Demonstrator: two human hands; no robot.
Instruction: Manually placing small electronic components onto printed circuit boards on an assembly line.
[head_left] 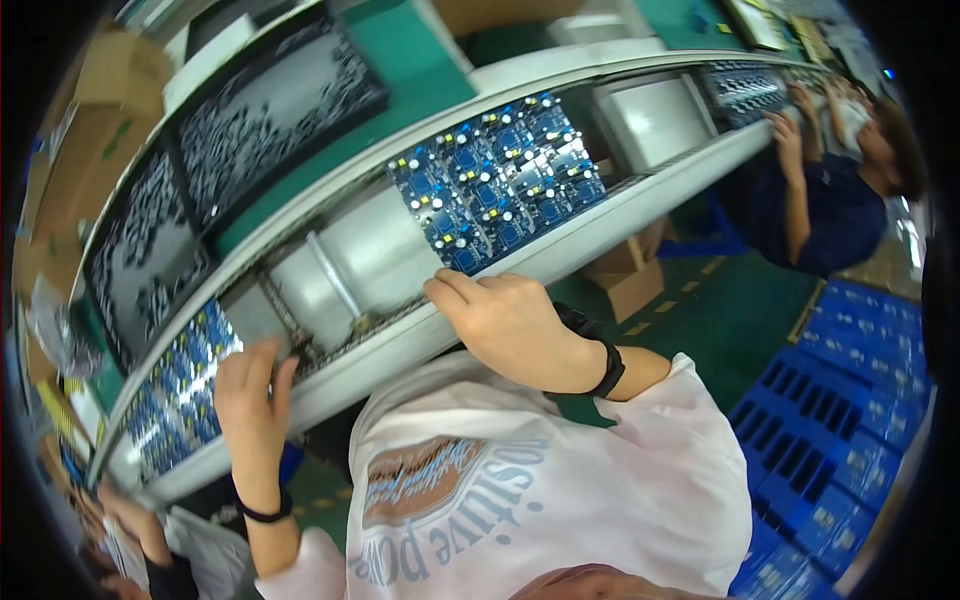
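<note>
A blue circuit board panel [490, 190], dotted with small yellow, white and blue parts, lies across the conveyor in front of me. My right hand [520, 330] rests on the conveyor's near rail [620, 215] below that panel. Its fingers bend loosely over the rail beside the board's near corner, with nothing seen in them. At the left, a second blue circuit board panel [185, 385] lies on the line. My left hand [255, 400] is beside its right edge, slightly blurred, thumb apart from the fingers. Whether those fingertips touch the board I cannot tell.
Black trays [270, 115] full of small parts stand beyond the conveyor, with cardboard boxes [105, 140] at far left. Another person [830, 200] works at the upper right, and another person's arm [135, 520] shows at lower left. Blue crates [810, 420] are stacked at right.
</note>
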